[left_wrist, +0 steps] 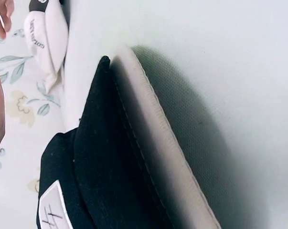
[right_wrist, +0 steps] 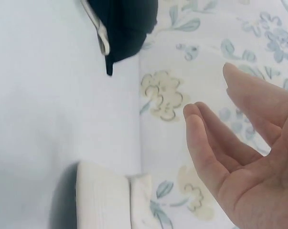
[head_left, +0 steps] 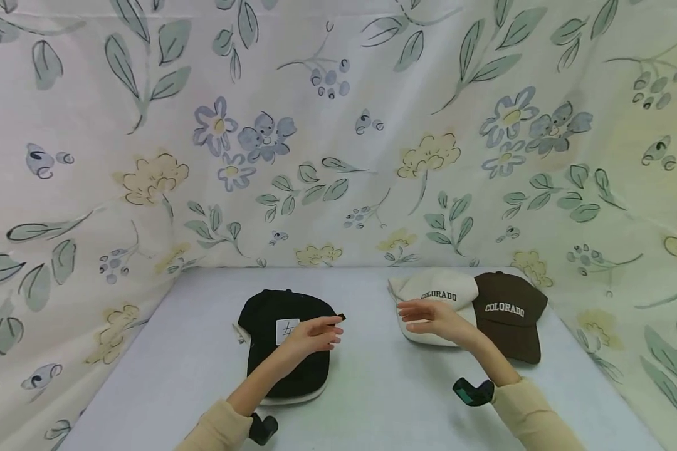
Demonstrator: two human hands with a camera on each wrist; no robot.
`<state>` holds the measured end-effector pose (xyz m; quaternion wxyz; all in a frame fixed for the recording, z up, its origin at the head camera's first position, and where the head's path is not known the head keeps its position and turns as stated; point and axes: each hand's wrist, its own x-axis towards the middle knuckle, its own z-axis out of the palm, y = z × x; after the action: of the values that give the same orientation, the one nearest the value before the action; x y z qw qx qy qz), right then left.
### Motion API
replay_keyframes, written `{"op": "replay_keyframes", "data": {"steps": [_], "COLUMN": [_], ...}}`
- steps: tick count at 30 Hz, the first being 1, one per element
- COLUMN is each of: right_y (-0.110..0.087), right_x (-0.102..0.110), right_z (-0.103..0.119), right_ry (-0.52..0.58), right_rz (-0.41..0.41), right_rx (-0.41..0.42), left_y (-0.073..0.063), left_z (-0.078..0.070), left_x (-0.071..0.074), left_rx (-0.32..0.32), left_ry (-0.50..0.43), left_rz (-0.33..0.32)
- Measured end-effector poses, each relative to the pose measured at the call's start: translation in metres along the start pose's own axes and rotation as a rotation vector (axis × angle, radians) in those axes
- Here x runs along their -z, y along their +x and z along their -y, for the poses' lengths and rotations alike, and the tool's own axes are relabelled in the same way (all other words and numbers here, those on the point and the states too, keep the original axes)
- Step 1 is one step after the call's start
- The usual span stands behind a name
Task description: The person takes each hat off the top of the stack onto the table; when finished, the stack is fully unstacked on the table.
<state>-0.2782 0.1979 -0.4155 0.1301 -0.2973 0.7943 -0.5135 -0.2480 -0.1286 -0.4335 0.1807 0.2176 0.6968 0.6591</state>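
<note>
A black cap [head_left: 293, 373] with a white square patch lies on the left of the white table. A cream brim [left_wrist: 155, 129] shows beneath its visor, apart from the black cloth in the left wrist view. Over the black cap hovers my left hand [head_left: 313, 338], fingers slightly bent and holding nothing. Toward the right, a cream cap [head_left: 454, 282] lettered COLORADO sits beside a brown cap [head_left: 508, 307] with the same word; their sides meet. In front of the cream cap is my right hand [head_left: 437, 319], its thumb apart from the relaxed fingers, nothing between them.
The white table [head_left: 367, 401] runs back to a hanging floral cloth [head_left: 338, 207], which also rises along both sides. Each wrist wears a small dark camera, such as the right wrist camera [head_left: 474, 392].
</note>
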Motion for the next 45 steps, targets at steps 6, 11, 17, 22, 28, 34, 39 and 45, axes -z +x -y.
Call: {"op": "replay_keyframes", "data": {"steps": [6, 11, 17, 22, 28, 34, 39, 45], "right_y": [0.015, 0.026, 0.037, 0.046, 0.053, 0.059, 0.063, 0.065], "right_x": [-0.020, -0.036, -0.055, -0.074, -0.097, -0.112, -0.120, -0.132], "right_z": [0.008, 0.014, 0.018, 0.012, -0.005, -0.016, -0.026, -0.036], "right_ry": [0.028, 0.079, 0.111, 0.138, 0.197, 0.194, 0.194, 0.242], "right_rz": [0.067, 0.097, 0.131, 0.165, 0.212, 0.233, 0.220, 0.210], "right_rx": [0.043, 0.026, -0.012, -0.019, -0.003, -0.010, -0.025, -0.042], "left_y": [-0.017, -0.035, -0.058, -0.083, -0.118, -0.135, -0.133, -0.129], "left_z": [-0.007, -0.010, -0.006, 0.007, 0.026, 0.036, 0.042, 0.049], "left_x": [0.007, 0.021, 0.040, 0.055, 0.075, 0.089, 0.093, 0.094], "left_rx": [0.023, 0.041, 0.080, 0.138, 0.192, 0.240, 0.281, 0.263], "left_ry": [-0.019, 0.018, 0.032, -0.009, 0.007, 0.017, 0.039, 0.051], "left_rz": [-0.019, -0.073, -0.148, -0.199, -0.263, -0.318, -0.351, -0.354]}}
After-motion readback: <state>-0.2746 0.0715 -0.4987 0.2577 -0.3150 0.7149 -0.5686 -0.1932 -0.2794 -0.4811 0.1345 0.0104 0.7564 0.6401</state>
